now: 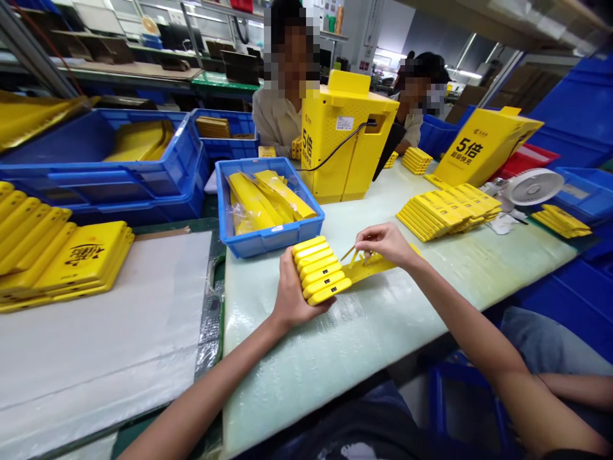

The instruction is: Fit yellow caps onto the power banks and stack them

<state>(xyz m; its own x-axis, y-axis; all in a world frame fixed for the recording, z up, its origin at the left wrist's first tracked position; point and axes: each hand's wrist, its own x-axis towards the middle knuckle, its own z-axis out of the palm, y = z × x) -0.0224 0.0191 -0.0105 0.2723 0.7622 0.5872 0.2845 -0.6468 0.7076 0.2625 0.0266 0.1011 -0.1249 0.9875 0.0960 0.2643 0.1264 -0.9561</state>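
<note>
**A:** What are the hands doing?

**B:** The left hand [293, 295] is curled around a fanned stack of yellow bars [318, 270], holding it just in front of the blue crate [268, 241]. The right hand [387, 245] is pinching at a flat yellow strip with cut-outs [371, 267], which lies against the end of the stack. Its fingertips [364, 243] are pressed close together, but I can't tell exactly what they grip.

**A:** Anything else near the fingers?

**B:** A thin tan stick [348, 253] pokes out just beside them, between the stack and the right hand. Both hands are over the pale table [345, 345], in front of the crate.

**A:** What's in the crate?

**B:** Yellow bars in clear bags [265, 201], lying at a slant.

**A:** And around it?

**B:** Behind it stands a tall yellow box [340, 144] with a black cord [335, 148]. To its right are neat rows of yellow bars [447, 211] on the table, with a small white fan [535, 186] farther along. To its left, yellow slabs [62, 262] are piled on a white sheet [105, 345].

**A:** Anyone else there?

**B:** Yes, one person in a pale shirt [276, 121] sits beyond the crate, and a second person [412, 121] sits farther to its right.
</note>
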